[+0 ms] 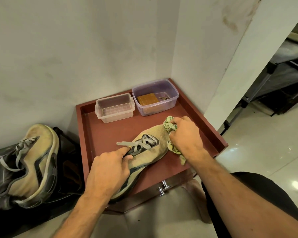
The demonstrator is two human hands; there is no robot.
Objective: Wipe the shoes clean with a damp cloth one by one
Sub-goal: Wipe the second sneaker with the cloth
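Observation:
A tan knit sneaker (149, 148) with grey laces lies on the reddish-brown cabinet top (100, 133), toe pointing to the far right. My left hand (108, 170) grips it around the collar and heel, thumb by the laces. My right hand (184, 134) is bunched on a green patterned cloth (169, 125), pressed against the toe of the sneaker. Part of the cloth trails out below my wrist. A second tan sneaker (33, 162) rests to the left on a dark bag, sole edge facing right.
Two open plastic boxes stand at the back of the cabinet top: a clear box (114, 109) and a purplish tub (155, 97) with a brown block inside. Walls close off the back and right. A chrome drawer handle (163, 187) sits below. A dark rack (282, 79) stands at far right.

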